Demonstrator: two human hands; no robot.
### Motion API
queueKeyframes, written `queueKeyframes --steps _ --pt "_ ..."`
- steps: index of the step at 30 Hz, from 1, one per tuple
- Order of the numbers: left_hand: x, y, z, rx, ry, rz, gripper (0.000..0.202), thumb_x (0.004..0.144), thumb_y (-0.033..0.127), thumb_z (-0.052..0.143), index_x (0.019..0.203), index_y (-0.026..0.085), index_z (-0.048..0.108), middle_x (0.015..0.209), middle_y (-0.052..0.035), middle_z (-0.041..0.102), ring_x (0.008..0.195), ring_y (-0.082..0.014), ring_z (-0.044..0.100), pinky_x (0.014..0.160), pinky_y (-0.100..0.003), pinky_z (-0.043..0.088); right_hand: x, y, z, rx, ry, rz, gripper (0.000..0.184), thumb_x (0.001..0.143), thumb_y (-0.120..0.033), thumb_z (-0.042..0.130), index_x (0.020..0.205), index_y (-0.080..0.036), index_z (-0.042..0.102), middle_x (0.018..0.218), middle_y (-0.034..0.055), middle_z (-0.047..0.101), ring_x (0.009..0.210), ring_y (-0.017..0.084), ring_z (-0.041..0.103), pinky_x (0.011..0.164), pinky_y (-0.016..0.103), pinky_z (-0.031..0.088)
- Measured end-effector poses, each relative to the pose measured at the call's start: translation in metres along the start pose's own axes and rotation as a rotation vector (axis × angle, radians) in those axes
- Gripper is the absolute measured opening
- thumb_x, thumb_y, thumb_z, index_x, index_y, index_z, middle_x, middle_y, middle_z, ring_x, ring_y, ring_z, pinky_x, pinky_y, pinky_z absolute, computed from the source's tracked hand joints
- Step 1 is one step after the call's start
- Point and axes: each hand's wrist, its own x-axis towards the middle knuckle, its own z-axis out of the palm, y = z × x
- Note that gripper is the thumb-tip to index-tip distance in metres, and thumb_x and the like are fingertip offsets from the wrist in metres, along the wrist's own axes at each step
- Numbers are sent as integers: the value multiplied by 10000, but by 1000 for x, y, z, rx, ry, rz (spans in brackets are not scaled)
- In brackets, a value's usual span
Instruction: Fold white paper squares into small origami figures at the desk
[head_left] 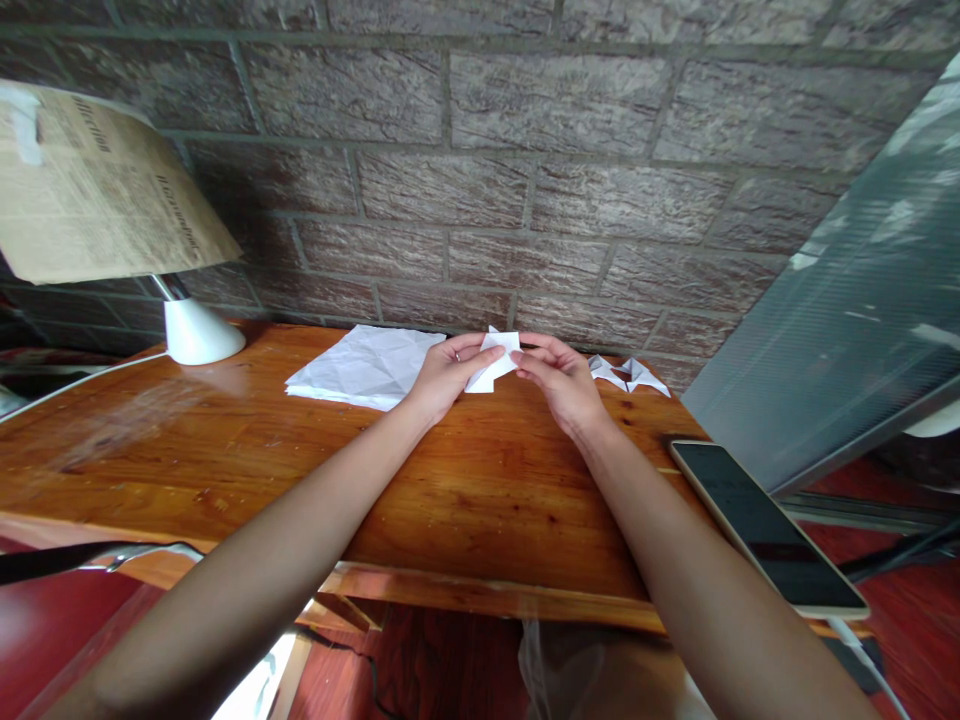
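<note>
At the left of the counter (480,500), note the lamp (112,195); it stands clear of your working area. Next to the right lies the paper stack (364,365). Its top sheet is creased; expect it to be light and limp, and lift it by an edge.

Your left hand (444,375) pinches the folded paper piece (495,371), thumb across the near face, fingers behind. The piece is at the far side of the counter, between your hands; whether it touches the wood cannot be told. Treat it as very light, stiffer where layers overlap, and easily creased or torn. Hold it at the layered edges with light fingertip pressure; avoid squeezing the points.

Your right hand (559,380) pinches the right edge of the same piece, thumb in front.

Just beyond that hand are the folded paper shapes (645,377). They are probably easily crushed; take them by a flat face. The phone (769,525) lies at the right end.
</note>
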Motion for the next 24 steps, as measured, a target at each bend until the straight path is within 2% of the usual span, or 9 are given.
queueKeyframes --steps 3,7,14,19,24 --pt "-1 -2 -1 45 -51 -3 442 586 334 924 972 169 784 943 -63 789 847 -194 702 811 -315 510 1 -1 -1 42 6 -2 439 564 -316 912 946 -238 710 656 -75 689 634 95 605 736 269 520" --pt "-1 -1 0 -6 -15 -10 371 580 323 925 892 169 795 881 -41 786 774 -157 680 756 -278 485 1 -2 -1 135 -15 45 495 530 -284 930 962 -245 691 672 -80 704 654 91 618 734 245 511" --pt "-1 5 0 -83 -46 -144 337 569 307 927 850 166 805 819 -39 776 700 -137 652 704 -271 471 0 0 -3 170 -66 111 430 564 -273 921 951 -250 734 776 -53 736 711 90 646 749 229 525" --pt "-2 6 0 -117 -72 -159 341 581 279 923 876 160 802 864 -46 777 744 -140 663 737 -274 469 1 -1 -3 208 -95 156 404 570 -252 920 942 -254 762 794 -55 748 717 77 653 748 205 528" --pt "-2 9 -1 -122 -81 -209 353 560 302 933 856 164 801 798 -26 753 698 -109 627 665 -241 438 1 0 -4 243 -89 233 403 556 -256 930 926 -265 772 876 -43 774 753 84 673 753 210 535"
